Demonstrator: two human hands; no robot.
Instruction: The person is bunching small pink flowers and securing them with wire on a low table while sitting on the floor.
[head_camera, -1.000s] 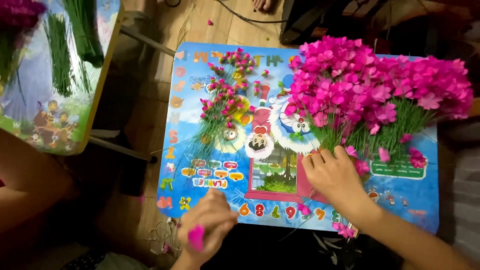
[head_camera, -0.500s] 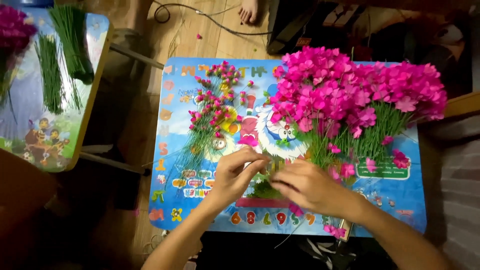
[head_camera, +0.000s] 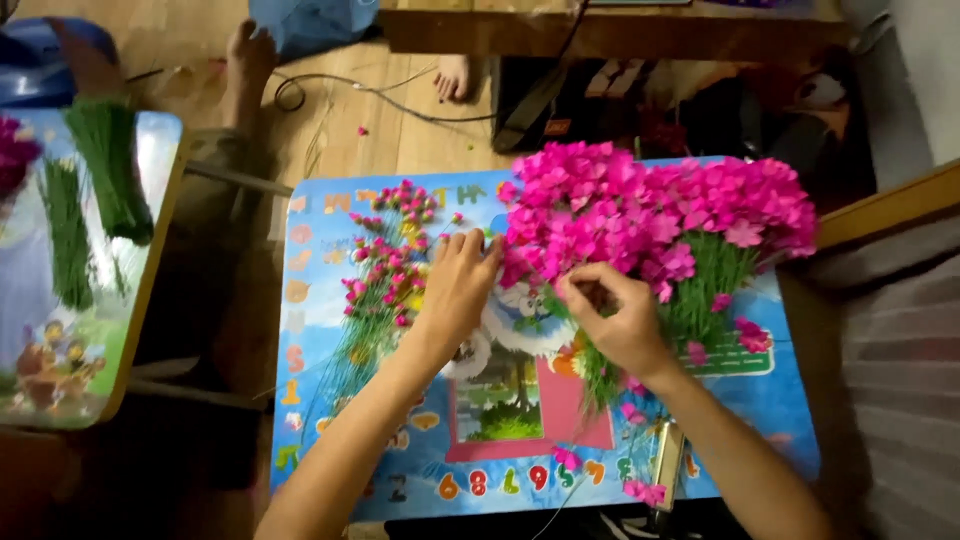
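Note:
A big heap of bright pink artificial flowers (head_camera: 660, 215) with green stems lies on the right half of a small blue picture-printed table (head_camera: 770, 410). My right hand (head_camera: 615, 320) is pinched on a flower stem at the heap's lower left edge. My left hand (head_camera: 458, 285) rests fingers-forward against the heap's left side, between it and a smaller bunch of pink buds on thin green stems (head_camera: 385, 275). Whether the left hand grips anything is hidden by its fingers.
A second printed table (head_camera: 60, 330) at the left carries bundles of green stems (head_camera: 105, 165) and some pink flowers (head_camera: 15, 155). Another person's bare feet (head_camera: 455, 75) and a cable (head_camera: 330, 95) are on the wooden floor beyond. Loose pink flowers (head_camera: 640, 488) lie near the front edge.
Both my hands moved up the table from its front edge to the flower heap. The left hand, which held a pink flower a second ago, now lies against the heap.

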